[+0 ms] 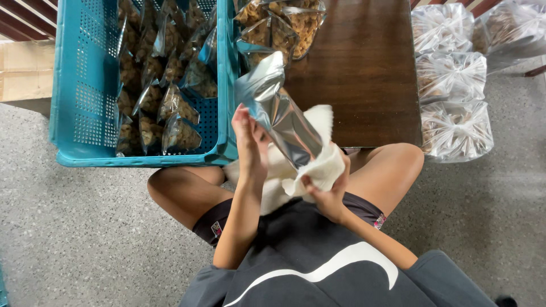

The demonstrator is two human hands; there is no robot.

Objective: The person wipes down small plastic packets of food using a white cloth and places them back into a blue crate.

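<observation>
The left hand (pixel 250 145) is gripping the silver pouch (pixel 278 113) at its nine-o'clock edge; the right hand (pixel 327 190) is clamping a white cloth (pixel 324 162) at six; the pouch is looking light, slick, crinkly; edges are probably holding best.

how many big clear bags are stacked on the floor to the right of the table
3 fully seen, beside the table: top bag, middle bag, bottom bag. A fourth, similar bag sits at the top right corner, partly cut off; more may be hidden.
</observation>
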